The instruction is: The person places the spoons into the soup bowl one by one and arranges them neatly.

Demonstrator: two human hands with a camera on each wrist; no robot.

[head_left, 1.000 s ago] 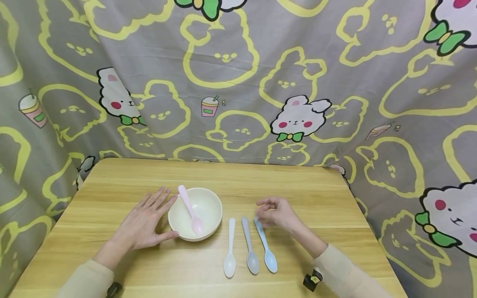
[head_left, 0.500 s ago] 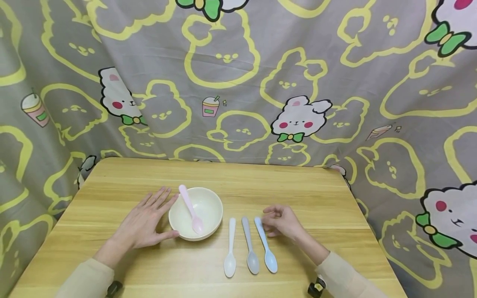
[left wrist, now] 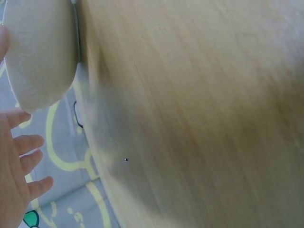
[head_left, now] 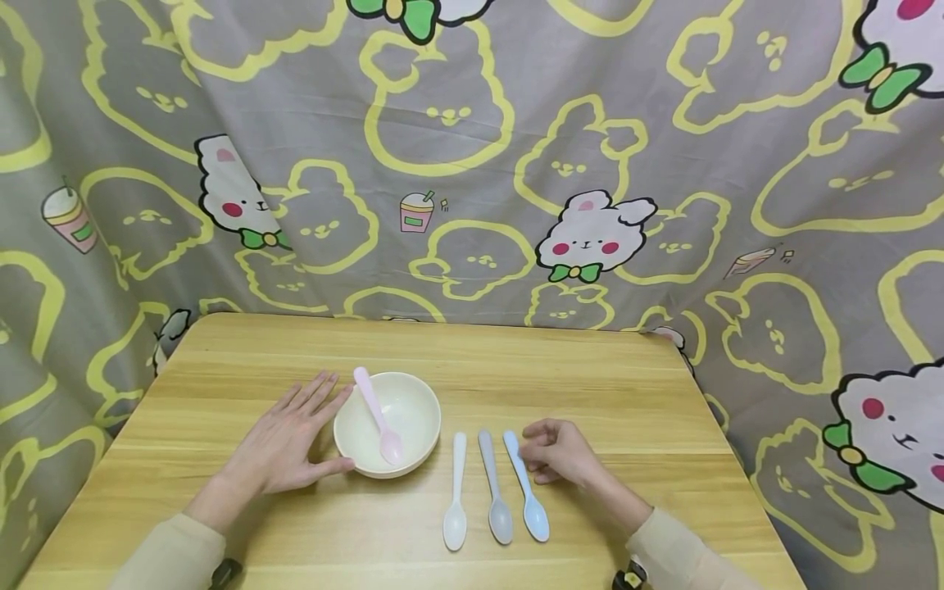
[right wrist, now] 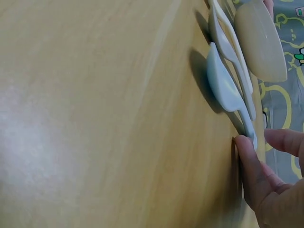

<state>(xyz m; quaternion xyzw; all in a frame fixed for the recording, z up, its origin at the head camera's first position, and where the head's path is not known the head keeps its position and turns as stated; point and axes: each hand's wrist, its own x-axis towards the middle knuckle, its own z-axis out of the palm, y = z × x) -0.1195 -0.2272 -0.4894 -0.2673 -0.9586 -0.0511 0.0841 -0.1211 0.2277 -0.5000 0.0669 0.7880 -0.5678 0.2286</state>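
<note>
A cream bowl stands on the table with a pink spoon leaning inside it, handle end over the rim. My left hand lies spread at the bowl's left side, fingers straight, index fingertip and thumb at its wall. To the right of the bowl, a white spoon, a grey spoon and a light blue spoon lie in a row, handles pointing away. My right hand is beside the blue spoon's handle. In the right wrist view the thumb is close against that handle, the index finger apart from it.
The wooden table has rounded far corners. A grey curtain with yellow outlines and cartoon rabbits hangs behind it and along both sides. A dark camera mount sits at the right sleeve.
My right hand has shifted right and nearer, from over the blue spoon's handle end to beside its handle. My left hand, the bowl and the spoons look unmoved.
</note>
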